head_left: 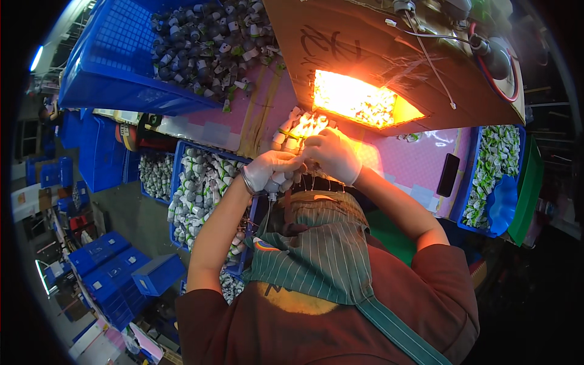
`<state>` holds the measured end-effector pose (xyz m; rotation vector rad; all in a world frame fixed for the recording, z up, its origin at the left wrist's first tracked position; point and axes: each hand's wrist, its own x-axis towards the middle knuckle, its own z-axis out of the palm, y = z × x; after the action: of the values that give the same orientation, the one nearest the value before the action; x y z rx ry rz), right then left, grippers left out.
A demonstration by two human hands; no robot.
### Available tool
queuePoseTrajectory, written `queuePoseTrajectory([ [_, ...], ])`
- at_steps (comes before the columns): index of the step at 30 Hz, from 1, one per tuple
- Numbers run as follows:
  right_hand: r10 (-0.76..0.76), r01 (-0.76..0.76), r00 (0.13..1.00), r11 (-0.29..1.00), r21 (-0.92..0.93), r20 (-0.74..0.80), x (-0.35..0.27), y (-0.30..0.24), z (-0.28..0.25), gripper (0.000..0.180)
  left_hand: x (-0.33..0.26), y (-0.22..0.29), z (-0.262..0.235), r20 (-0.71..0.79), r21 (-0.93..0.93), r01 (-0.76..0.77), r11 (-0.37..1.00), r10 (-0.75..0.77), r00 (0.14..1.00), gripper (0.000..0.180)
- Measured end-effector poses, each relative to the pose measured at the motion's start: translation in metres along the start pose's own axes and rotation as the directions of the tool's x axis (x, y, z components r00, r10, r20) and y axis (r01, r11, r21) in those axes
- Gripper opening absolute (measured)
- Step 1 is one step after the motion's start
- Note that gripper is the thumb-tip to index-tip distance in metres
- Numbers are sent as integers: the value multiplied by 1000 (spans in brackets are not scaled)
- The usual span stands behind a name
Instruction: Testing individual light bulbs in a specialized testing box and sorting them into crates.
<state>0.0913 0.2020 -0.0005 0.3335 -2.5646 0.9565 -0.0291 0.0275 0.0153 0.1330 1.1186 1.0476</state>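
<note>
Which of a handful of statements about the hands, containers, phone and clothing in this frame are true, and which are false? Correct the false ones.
1. The person's left hand and right hand both wear white gloves. True.
2. A flat black rectangular phone lies to the left of both hands. False: the phone lies to their right.
3. A bright orange-white glow fills the cut-out opening in the brown cardboard box. True.
4. The person's cloth apron is solid yellow. False: the apron is green with thin pale stripes.
5. Small white bulb-like pieces lie right beside the hands. True.
</note>
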Motion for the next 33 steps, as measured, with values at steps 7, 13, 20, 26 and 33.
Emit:
queuePoseTrajectory([
  [7,160,-141,980,978,156,-117,-4,14,8,19,27,-8,-11,-154,223,-187,957,224,962,30],
  [13,431,-414,829,902,127,-357,-29,36,13,35,75,-6,-31,-343,572,-54,818,298,891,31],
  [20,496,-481,799,866,132,-340,-39,35,21,29,122,-21,-34,-374,896,9,444,745,552,39],
  [26,644,-608,693,764,218,-323,-48,29,20,22,138,8,-106,-469,876,61,479,814,341,32],
  [33,681,-657,655,727,199,-327,-47,25,21,15,156,80,-178,-605,745,528,407,746,278,34],
])
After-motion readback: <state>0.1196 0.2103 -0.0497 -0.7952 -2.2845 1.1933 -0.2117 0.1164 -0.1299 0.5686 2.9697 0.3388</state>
